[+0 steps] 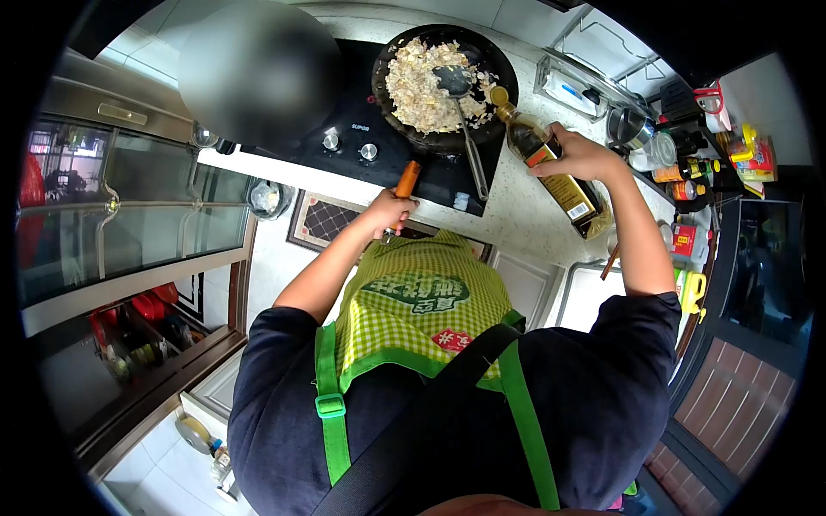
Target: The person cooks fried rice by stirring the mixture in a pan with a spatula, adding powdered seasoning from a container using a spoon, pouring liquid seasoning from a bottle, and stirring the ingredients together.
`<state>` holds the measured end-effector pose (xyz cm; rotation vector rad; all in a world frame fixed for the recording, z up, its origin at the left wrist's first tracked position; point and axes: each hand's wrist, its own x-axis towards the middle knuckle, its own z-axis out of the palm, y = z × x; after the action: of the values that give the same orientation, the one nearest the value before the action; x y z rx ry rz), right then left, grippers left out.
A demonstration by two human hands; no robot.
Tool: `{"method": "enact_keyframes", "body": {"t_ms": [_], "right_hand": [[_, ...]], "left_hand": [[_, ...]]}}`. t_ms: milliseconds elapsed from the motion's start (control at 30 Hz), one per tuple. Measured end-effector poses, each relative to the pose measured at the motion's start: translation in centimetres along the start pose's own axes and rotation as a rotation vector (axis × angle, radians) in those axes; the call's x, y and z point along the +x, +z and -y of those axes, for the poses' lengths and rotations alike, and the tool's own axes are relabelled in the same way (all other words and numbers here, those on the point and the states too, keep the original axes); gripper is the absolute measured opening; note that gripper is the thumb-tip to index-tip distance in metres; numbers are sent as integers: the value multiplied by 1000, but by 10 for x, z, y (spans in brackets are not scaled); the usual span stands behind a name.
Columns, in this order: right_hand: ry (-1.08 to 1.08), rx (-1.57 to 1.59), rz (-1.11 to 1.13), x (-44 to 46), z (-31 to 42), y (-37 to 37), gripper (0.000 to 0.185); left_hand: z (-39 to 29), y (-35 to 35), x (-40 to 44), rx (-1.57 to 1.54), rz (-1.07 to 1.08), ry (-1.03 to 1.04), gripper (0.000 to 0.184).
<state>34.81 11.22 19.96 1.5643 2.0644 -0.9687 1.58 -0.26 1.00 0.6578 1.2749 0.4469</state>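
Note:
My left hand (392,213) is wrapped round the orange-brown wooden handle (408,179) of a black wok (379,76) on the stove. Fried rice (419,90) with pale bits fills much of the wok. A spatula (471,148) lies with its dark blade in the rice and its metal handle over the near rim. My right hand (582,155) grips a dark sauce bottle (564,191) with a gold label, tilted so its neck points at the wok's right rim. Whether the yellowish mouth is capped I cannot tell, and no stream of liquid shows.
The black stove (301,153) has two silver knobs. A blurred round patch hides its left side. On the right counter (514,211) stand a rack (594,82), jars and several seasoning bottles (686,189). A glass-fronted cabinet (69,206) is on the left.

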Motion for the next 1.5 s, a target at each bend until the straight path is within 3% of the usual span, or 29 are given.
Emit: {"method": "enact_keyframes", "body": {"t_ms": [800,1000,1133,1233,1400,1467,1500], "right_hand": [[26,53,-6,22,-19,24,115],[-13,125,-115,20,-20,22,97],[-128,346,-248,14,-25,28,85],[-210,372,-557,9,-35,41,88],[-192,520,-731,-11,-54,74,87],[-206,582,-918,-10,-73,101,85],[-144,612,-964,-14,-80,112,82]], "left_hand": [[-4,-3,-2,21,31,-34,24],[-2,5,-5,-2,27,-14,19],[1,5,-2,9,71,-24,24],[-3,8,-7,-13,120,-36,33],[-6,-21,-2,-154,103,-11,58],[-9,-44,11,69,-238,101,63],[10,-65,40,237,-487,299,63]]}}
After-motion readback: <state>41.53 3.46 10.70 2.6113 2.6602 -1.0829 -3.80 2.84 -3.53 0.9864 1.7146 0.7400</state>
